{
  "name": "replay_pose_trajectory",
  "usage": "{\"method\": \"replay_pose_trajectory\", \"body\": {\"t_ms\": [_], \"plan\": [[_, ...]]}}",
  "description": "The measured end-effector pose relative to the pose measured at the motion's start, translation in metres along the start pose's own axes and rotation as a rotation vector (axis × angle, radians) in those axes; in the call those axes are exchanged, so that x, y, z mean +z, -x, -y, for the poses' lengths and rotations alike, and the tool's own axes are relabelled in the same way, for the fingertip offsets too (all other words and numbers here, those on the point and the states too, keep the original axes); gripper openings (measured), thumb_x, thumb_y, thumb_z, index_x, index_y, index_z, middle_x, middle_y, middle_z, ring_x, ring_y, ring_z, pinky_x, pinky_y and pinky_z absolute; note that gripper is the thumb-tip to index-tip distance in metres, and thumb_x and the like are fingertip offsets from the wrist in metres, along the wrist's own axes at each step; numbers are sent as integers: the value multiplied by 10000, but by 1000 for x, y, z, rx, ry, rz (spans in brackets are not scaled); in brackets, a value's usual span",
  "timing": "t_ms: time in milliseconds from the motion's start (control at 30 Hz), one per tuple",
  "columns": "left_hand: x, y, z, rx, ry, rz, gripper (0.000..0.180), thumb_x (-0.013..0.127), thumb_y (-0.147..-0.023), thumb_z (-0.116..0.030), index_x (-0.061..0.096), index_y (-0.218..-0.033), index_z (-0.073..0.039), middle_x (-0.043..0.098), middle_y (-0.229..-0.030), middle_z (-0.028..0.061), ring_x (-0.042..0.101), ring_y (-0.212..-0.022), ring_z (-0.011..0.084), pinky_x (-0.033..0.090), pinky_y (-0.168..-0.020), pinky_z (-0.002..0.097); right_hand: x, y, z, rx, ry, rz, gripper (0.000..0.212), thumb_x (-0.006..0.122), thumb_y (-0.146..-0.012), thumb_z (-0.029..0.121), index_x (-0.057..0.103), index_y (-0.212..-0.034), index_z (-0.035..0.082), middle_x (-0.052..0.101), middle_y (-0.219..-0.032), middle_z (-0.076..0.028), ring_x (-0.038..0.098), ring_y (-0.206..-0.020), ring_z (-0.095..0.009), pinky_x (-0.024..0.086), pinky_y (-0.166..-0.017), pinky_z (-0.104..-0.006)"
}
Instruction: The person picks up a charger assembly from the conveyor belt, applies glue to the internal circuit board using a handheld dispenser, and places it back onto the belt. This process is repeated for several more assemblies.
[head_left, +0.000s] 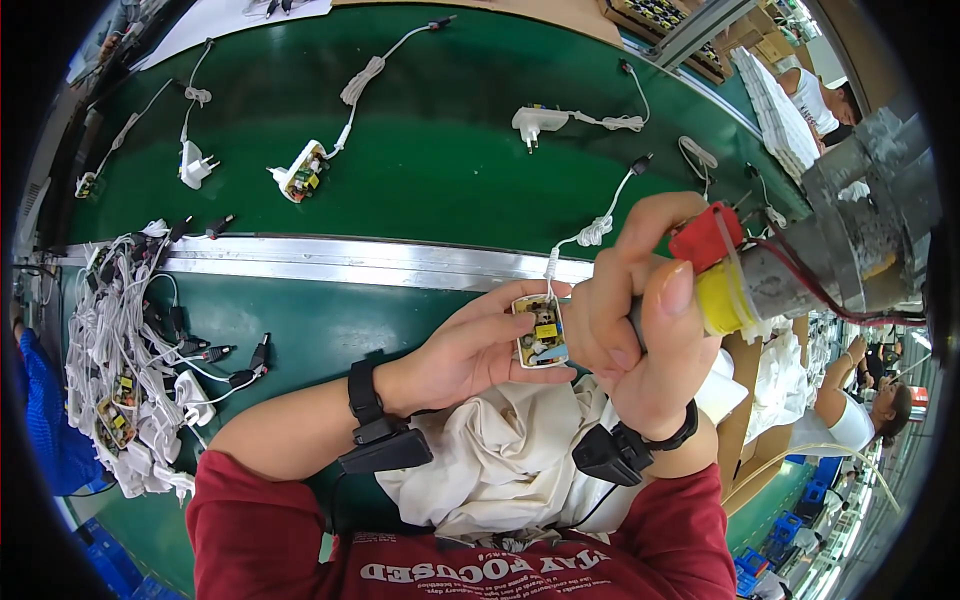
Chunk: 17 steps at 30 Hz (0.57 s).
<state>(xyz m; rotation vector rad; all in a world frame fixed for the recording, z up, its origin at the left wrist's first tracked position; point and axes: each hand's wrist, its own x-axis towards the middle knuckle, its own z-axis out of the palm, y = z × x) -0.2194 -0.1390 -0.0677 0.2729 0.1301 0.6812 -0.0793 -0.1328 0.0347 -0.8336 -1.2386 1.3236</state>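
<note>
My left hand [478, 345] holds a small white power adapter [541, 330] with its case uncovered, so the circuit board and a yellow part show. A coiled white cable [594, 232] runs from it up to a black plug. My right hand [655, 320] is closed around a grimy grey cylindrical tool [775, 285] with a yellow collar, a red block and red and black wires. The tool's working end is hidden behind my fingers, close to the adapter's right side. A pale blue patch shows at the adapter's lower edge.
Adapters with cables, like this opened one [303, 172], lie spread along the green belt [430, 130] beyond a metal rail [330, 268]. A tangled heap of adapters and cables [130, 350] lies at left. Cream cloth [490, 450] covers my lap. Co-workers sit at right.
</note>
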Motion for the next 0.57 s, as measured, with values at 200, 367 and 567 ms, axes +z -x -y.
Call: {"method": "replay_pose_trajectory", "body": {"t_ms": [200,367,567], "plan": [[2,-1,-1,-5,-13,-10,416,385,-955,-140,288,-1352,-62,433,-1285,139,482,-1181,270,401,-1005,465,6,-8,7,-17,23,23,368,538,-895,293,430,-1068,-13,424,-582,15,358,-474,-42,280,-448,-204],[-4,-15,-10,-43,-158,-11,424,416,-952,-166,300,-1347,-66,451,-1271,112,493,-1162,223,416,-987,418,8,-12,8,-57,82,63,419,458,-940,366,361,-1117,-1,335,-483,19,281,-353,-56,221,-348,-225],[19,-95,-69,402,-1121,351,476,540,-904,-225,357,-1314,-65,484,-1223,58,485,-1101,138,397,-959,312,13,-14,6,-29,2,57,357,485,-938,296,386,-1101,-5,345,-514,30,289,-391,-41,227,-365,-213]]}}
